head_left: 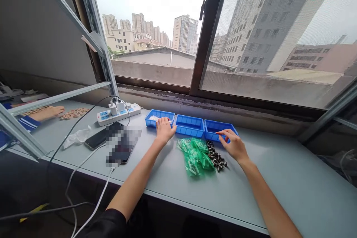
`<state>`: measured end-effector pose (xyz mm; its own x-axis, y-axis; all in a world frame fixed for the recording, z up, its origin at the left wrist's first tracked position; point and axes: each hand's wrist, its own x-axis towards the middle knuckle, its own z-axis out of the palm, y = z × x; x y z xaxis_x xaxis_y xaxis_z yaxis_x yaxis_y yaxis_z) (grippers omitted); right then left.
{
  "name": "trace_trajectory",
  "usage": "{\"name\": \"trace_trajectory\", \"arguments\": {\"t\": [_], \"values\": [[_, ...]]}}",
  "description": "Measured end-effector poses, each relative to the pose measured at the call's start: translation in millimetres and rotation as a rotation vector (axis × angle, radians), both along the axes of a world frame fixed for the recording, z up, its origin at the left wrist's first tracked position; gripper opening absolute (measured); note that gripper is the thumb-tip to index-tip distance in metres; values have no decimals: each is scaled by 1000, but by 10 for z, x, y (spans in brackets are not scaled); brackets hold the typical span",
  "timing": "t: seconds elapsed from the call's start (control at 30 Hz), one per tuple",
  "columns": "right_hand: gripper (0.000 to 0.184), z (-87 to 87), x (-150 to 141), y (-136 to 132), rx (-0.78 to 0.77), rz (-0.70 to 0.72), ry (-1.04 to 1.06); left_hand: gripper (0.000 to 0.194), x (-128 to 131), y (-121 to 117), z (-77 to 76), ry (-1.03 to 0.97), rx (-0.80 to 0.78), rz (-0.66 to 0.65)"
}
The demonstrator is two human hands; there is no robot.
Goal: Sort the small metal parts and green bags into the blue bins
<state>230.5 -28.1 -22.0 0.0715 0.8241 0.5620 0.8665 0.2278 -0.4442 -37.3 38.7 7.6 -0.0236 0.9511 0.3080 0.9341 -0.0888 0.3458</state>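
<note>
Three blue plastic bins stand in a row at the back of the grey table. My left hand (pixel 164 129) rests on the front rim of the left bin (pixel 153 116), fingers curled over its edge. My right hand (pixel 233 144) touches the front rim of the right bin (pixel 216 125), fingers bent around it. The middle bin (pixel 189 124) lies between both hands. In front of the bins lie a pile of small green plastic parts (pixel 195 156) and a heap of small dark metal parts (pixel 216 156), just left of my right hand.
A white power strip (pixel 118 113) with chargers sits at the back left, cables trailing off the table's front edge. A phone (pixel 96 139) and a crumpled clear bag (pixel 76 137) lie left. Another person's hand (pixel 51 112) rests by wooden pieces (pixel 74 113) at far left. A window frame runs behind.
</note>
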Motion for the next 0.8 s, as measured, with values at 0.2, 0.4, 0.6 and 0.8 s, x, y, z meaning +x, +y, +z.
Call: {"name": "trace_trajectory", "arguments": {"t": [0.2, 0.4, 0.6, 0.8], "values": [[33, 48, -35, -26, 44, 2, 9, 14, -121, 46, 17, 39, 9, -86], [36, 143, -193, -54, 72, 29, 143, 20, -141, 8, 151, -69, 120, -69], [53, 296, -625, -189, -159, 314, 666, 19, -217, -329, 318, -191, 244, -81], [83, 312, -1037, -510, -767, 714, 1055, 19, -100, -1021, 4, -334, 534, -314]]}}
